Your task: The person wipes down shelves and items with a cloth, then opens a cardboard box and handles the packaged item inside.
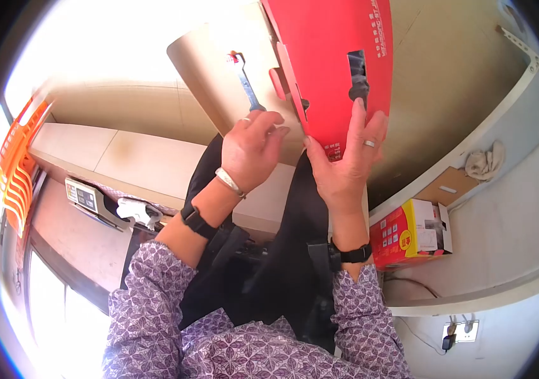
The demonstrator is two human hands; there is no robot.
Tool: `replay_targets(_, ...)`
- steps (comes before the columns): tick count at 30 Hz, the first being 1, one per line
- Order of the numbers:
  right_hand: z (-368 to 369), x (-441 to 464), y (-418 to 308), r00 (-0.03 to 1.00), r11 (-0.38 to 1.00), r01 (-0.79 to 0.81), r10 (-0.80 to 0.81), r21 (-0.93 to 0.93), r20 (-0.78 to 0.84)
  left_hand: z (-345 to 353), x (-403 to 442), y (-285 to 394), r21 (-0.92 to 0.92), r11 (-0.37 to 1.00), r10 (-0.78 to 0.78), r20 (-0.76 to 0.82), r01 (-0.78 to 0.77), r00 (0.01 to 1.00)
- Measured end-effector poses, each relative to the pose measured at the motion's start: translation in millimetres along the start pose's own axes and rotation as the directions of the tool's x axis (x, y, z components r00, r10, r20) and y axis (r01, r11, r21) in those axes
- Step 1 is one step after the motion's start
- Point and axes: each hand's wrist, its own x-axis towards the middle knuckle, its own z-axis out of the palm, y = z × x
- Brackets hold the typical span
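Observation:
A tall red cardboard box (pixel 326 63) stands upright in front of me, its flap (pixel 206 69) swung out to the left with the plain tan inside showing. A blue strip (pixel 244 82) with a red and white end lies against that flap. My left hand (pixel 250 148) is at the strip's lower end, fingers curled; what they hold, if anything, is hidden. My right hand (pixel 348 151) is closed on the box's lower part, thumb at its left edge and index finger on a dark piece (pixel 358 79) in the slot.
Beige panels (pixel 149 158) run across the left. An orange plastic rack (pixel 17 164) and a grey device with buttons (pixel 89 199) are farther left. On the right ledge are a red and yellow box (pixel 408 234), brown cardboard (pixel 448 187) and a crumpled cloth (pixel 485 161). A wall socket (pixel 468 331) sits below.

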Motion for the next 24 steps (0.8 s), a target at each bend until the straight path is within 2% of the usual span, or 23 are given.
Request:
replay_targets(2, 8, 0, -4, 1.000, 0.993, -0.005, 0.003, -0.121, -0.017, -4, -3, -3, -0.172, 0.977, -0.137, -0.070, 0.123, 0.988)
replay_targets(3, 13, 0, -6, 0.999, 0.988, -0.030, 0.028, -0.154, -0.015, -5, -1, -2, -0.164, 0.978, -0.138, -0.065, 0.126, 0.988)
replay_targets(6, 24, 1, -7, 0.996, 0.966, -0.089, 0.088, -0.244, -0.015, -1, 13, 16, -0.334, 0.923, -0.229, -0.084, 0.190, 0.970)
replay_targets(7, 27, 1, -7, 0.995, 0.960, -0.098, 0.097, -0.261, -0.017, 5, 19, 14, -0.321, 0.939, -0.167, -0.123, 0.120, 0.978)
replay_targets(10, 32, -3, 0, 0.995, 0.950, -0.094, 0.100, -0.298, 0.006, 10, 37, 25, -0.308, 0.935, -0.212, -0.084, 0.177, 0.974)
replay_targets(14, 33, -7, 11, 0.997, 0.946, -0.057, 0.068, -0.320, 0.021, 18, 46, 27, -0.292, 0.930, -0.263, -0.106, 0.222, 0.959)
replay_targets(17, 31, -7, 9, 0.997, 0.941, -0.055, 0.072, -0.333, 0.040, 16, 43, 21, -0.333, 0.933, -0.202, -0.169, 0.137, 0.965)
replay_targets(20, 29, -7, 11, 0.997, 0.942, -0.045, 0.063, -0.333, 0.046, -8, 33, 6, -0.311, 0.932, -0.261, -0.226, 0.185, 0.939)
replay_targets(22, 29, -8, 15, 0.999, 0.949, -0.029, 0.042, -0.314, 0.032, -20, 28, -28, -0.163, 0.984, -0.148, -0.496, 0.075, 0.856)
replay_targets(24, 29, -7, 16, 0.999, 0.956, -0.024, 0.031, -0.291, 0.021, -43, 22, -49, -0.110, 0.964, -0.262, -0.535, 0.241, 0.803)
